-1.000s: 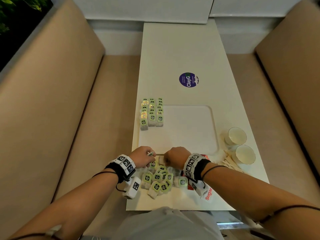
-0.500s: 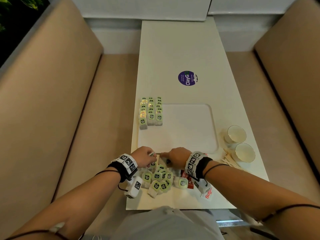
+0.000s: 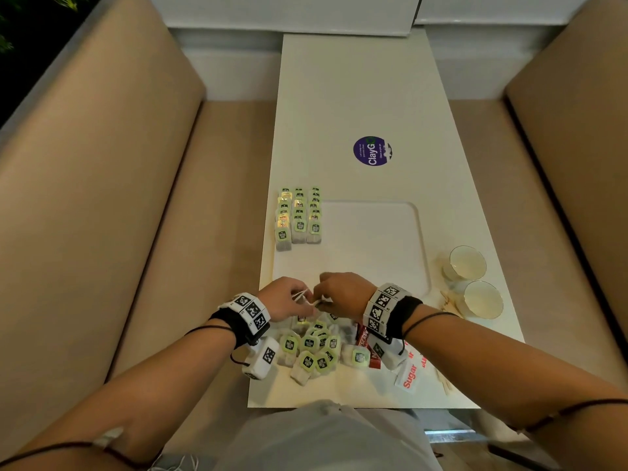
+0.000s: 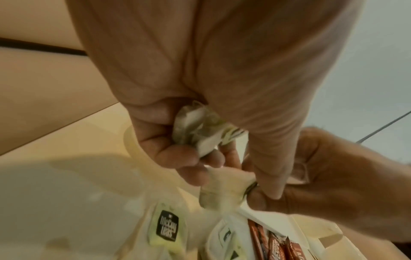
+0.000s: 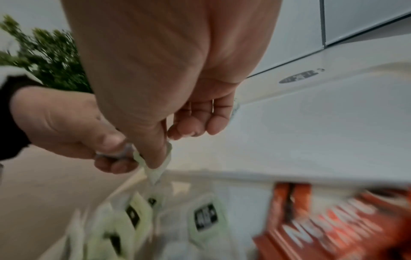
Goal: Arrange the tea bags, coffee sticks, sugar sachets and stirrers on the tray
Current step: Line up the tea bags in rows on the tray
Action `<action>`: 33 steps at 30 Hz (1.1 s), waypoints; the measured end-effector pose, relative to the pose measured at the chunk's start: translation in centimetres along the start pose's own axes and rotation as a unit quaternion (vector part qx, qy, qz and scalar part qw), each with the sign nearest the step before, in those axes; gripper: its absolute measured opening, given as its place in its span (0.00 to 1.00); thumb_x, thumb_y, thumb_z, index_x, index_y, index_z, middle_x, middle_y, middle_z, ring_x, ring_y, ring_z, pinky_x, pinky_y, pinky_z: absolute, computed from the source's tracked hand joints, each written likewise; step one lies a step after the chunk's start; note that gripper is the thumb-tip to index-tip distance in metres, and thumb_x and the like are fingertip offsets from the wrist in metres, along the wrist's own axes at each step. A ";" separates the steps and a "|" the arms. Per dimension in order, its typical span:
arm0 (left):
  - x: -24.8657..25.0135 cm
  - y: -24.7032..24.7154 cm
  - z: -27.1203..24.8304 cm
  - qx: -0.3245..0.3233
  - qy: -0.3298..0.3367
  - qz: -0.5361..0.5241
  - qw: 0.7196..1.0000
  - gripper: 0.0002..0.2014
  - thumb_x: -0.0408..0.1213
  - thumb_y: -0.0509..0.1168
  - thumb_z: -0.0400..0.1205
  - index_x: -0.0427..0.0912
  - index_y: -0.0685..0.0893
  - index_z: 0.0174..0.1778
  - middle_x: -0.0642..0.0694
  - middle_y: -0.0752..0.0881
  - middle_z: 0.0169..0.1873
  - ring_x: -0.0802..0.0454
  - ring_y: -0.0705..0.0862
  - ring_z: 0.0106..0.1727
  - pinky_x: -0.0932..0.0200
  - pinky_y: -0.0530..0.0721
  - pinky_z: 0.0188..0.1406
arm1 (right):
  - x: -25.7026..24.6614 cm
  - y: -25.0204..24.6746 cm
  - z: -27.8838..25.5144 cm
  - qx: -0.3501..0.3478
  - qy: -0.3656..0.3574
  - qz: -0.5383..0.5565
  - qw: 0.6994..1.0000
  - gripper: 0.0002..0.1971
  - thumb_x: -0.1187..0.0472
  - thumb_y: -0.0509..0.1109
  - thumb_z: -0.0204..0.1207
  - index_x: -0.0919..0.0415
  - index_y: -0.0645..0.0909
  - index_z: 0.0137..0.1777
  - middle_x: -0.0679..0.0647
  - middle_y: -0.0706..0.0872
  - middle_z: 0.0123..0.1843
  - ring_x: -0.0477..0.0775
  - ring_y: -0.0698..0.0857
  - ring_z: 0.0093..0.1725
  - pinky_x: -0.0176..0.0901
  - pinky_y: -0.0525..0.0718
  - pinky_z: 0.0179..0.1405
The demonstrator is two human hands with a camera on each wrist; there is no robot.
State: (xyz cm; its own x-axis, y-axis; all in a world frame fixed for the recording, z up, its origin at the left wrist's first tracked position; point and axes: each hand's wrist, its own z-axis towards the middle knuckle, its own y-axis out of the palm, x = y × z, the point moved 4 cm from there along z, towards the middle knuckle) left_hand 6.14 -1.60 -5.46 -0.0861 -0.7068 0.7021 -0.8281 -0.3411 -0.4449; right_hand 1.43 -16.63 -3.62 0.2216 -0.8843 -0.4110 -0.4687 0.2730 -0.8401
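Observation:
A white tray (image 3: 373,253) lies mid-table with three neat rows of green-tagged tea bags (image 3: 299,215) at its left edge. A loose pile of tea bags (image 3: 316,350) lies in front of the tray. Both hands hover just above the pile at the tray's near edge. My left hand (image 3: 292,299) curls its fingers round a small bundle of tea bags (image 4: 200,133). My right hand (image 3: 334,292) pinches one tea bag (image 5: 155,165) between thumb and finger, right beside the left thumb. Red coffee sticks (image 3: 365,341), sugar sachets (image 3: 409,375) and wooden stirrers (image 3: 448,302) lie near the right wrist.
Two paper cups (image 3: 467,263) (image 3: 482,299) stand right of the tray. A purple round sticker (image 3: 372,151) marks the far table. Beige bench seats flank the table on both sides. The table's near edge is close to my body.
Both hands rose a little from the pile towards the tray's near edge. The right hand came up with a tea bag and met the left hand.

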 end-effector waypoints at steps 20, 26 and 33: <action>-2.8 0.2 -2.1 -0.001 -0.078 -0.161 0.984 0.07 0.26 0.70 0.80 0.39 0.79 0.42 0.39 0.92 0.42 0.43 0.91 0.46 0.48 0.89 0.42 | -1.3 3.1 -1.5 -0.115 0.060 0.075 0.989 0.17 0.45 0.70 0.82 0.54 0.86 0.64 0.51 0.90 0.57 0.53 0.87 0.53 0.49 0.86 0.57; -2.0 0.2 -2.6 0.018 -0.069 -0.171 0.983 0.11 0.25 0.64 0.82 0.43 0.80 0.56 0.42 0.86 0.35 0.49 0.87 0.37 0.54 0.86 0.34 | -1.5 2.9 -1.6 -0.087 0.049 0.094 0.991 0.11 0.51 0.68 0.82 0.54 0.88 0.56 0.49 0.91 0.50 0.49 0.86 0.44 0.45 0.86 0.49; -1.1 -0.2 -2.8 0.018 -0.038 -0.142 0.989 0.15 0.21 0.59 0.82 0.41 0.86 0.53 0.45 0.86 0.45 0.52 0.84 0.38 0.61 0.82 0.29 | -0.9 0.3 -1.3 -0.031 0.038 0.117 0.992 0.11 0.52 0.67 0.84 0.57 0.87 0.55 0.51 0.91 0.49 0.51 0.87 0.45 0.46 0.85 0.49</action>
State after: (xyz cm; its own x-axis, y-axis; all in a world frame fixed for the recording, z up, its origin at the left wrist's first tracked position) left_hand 4.91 0.97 -4.59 0.1895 -0.6236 0.7584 -0.7932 -0.5525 -0.2561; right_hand -0.04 -16.24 -3.03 0.0364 -0.8265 -0.5618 -0.5513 0.4523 -0.7011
